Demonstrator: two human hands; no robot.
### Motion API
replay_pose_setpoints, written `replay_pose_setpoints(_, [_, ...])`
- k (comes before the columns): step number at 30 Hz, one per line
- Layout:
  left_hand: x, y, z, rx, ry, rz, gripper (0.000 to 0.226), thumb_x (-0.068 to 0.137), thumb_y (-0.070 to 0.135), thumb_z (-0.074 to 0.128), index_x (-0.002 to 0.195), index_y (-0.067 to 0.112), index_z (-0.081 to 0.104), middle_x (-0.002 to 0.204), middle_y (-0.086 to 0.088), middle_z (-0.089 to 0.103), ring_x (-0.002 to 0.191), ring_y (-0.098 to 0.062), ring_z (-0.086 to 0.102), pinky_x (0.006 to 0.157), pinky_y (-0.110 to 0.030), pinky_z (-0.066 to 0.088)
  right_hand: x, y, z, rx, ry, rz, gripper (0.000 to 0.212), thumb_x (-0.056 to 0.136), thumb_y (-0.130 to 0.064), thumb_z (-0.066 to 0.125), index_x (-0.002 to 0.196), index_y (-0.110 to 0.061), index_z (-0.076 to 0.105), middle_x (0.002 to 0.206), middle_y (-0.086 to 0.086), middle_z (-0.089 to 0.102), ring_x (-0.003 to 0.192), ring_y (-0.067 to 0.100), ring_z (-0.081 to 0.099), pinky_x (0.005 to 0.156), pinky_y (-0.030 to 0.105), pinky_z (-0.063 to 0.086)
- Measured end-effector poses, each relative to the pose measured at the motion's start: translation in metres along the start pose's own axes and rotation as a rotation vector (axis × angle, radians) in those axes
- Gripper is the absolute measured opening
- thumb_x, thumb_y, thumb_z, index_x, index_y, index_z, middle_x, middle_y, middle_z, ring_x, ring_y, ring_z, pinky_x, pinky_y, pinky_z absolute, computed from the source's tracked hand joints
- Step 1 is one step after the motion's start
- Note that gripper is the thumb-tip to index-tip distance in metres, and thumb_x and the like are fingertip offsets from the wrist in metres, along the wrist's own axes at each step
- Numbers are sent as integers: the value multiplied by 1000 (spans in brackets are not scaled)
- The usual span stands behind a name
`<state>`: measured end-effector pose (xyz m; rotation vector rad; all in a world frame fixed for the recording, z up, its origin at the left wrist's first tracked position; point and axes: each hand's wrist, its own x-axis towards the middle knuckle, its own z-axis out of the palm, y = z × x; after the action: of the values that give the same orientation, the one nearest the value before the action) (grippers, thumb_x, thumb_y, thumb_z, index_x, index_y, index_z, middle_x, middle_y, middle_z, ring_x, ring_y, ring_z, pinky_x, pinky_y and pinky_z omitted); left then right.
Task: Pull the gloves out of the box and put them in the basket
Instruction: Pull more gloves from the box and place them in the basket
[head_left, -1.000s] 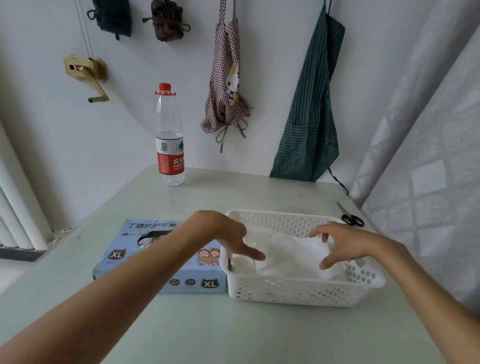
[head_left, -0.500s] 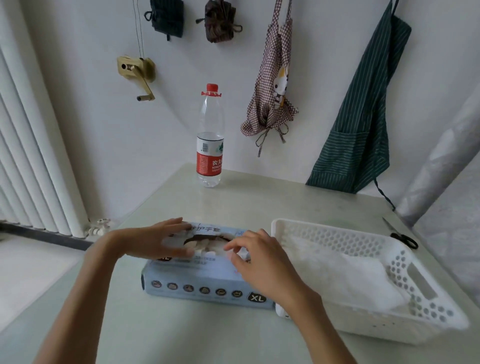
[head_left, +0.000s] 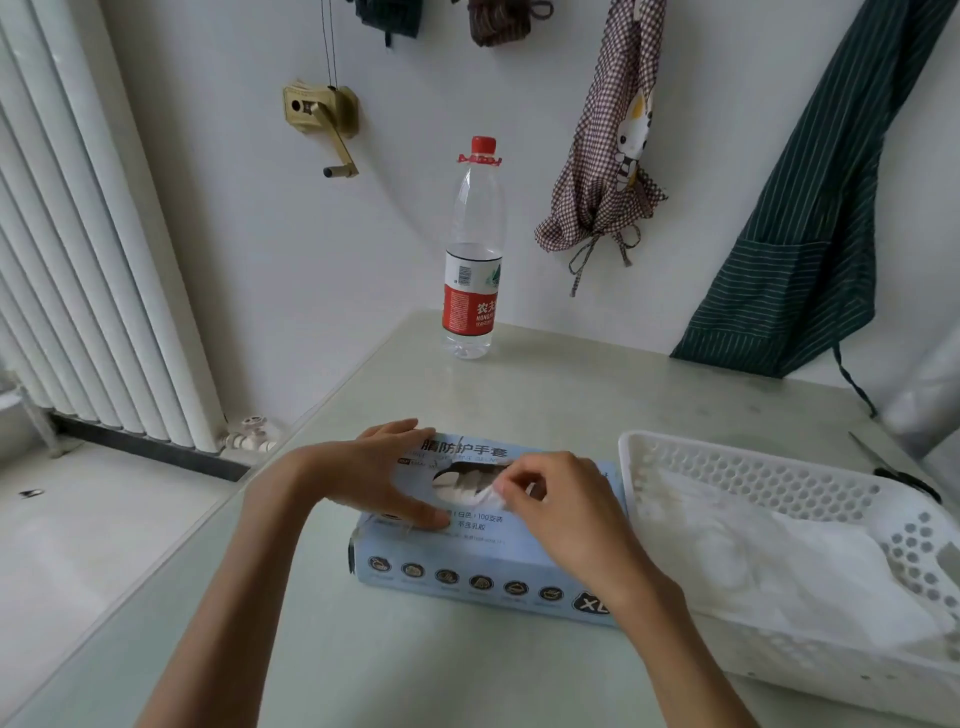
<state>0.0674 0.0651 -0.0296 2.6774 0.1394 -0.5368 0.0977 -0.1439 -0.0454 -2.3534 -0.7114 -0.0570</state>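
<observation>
A light blue glove box (head_left: 483, 561) marked XL lies flat on the table, its oval top opening showing white gloves (head_left: 462, 486). My left hand (head_left: 382, 475) rests flat on the box's left end, fingers spread over the top. My right hand (head_left: 556, 501) pinches the edge of a white glove at the opening. To the right of the box stands a white perforated basket (head_left: 779, 478) with several white gloves (head_left: 769, 561) heaped inside.
A water bottle (head_left: 472, 260) with a red cap and label stands at the back of the table (head_left: 571, 395). Black-handled scissors (head_left: 893, 470) lie behind the basket. Aprons hang on the wall. A white radiator (head_left: 88, 260) stands to the left.
Both hands left the basket and came to the box. My left hand settled on its left end and my right hand took a glove's edge at the opening.
</observation>
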Motion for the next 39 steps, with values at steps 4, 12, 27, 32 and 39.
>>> replay_pose_setpoints(4, [2,-2,0,11,5,-1,107,70,61,69,150,36,3,158,13,-2,146,-15,3,116,-43,17,4,0,-20,160,285,-18,11,92,-27,59,87,-22,67,81,-15,67,75,-3,61,64,12,48])
replay_pose_setpoints(12, [0,1,-3,15,-8,-8,113,63,68,69,150,34,5,158,13,0,146,-14,3,116,-42,16,0,17,-66,242,236,-2,9,90,-26,61,83,-27,66,79,-16,67,74,-3,62,62,5,42])
replay_pose_setpoints(27, [7,43,1,-297,465,460,86,62,67,65,139,41,37,135,21,49,119,4,47,101,-27,42,-4,-14,-54,387,183,-176,10,90,-28,60,87,-24,69,83,-17,70,85,1,65,77,16,49])
replay_pose_setpoints(32, [14,46,4,-381,625,493,4,80,38,71,82,36,68,80,19,70,75,3,65,74,-25,54,-4,-13,-48,383,204,-105,31,84,-46,60,111,-31,59,95,-20,68,92,-5,61,74,14,47])
replay_pose_setpoints(39, [6,39,-5,-561,482,422,37,62,50,71,89,24,71,87,9,73,80,-3,68,72,-23,57,1,1,-19,78,74,49,24,78,-46,71,97,-30,67,89,-16,69,81,-3,63,73,24,53])
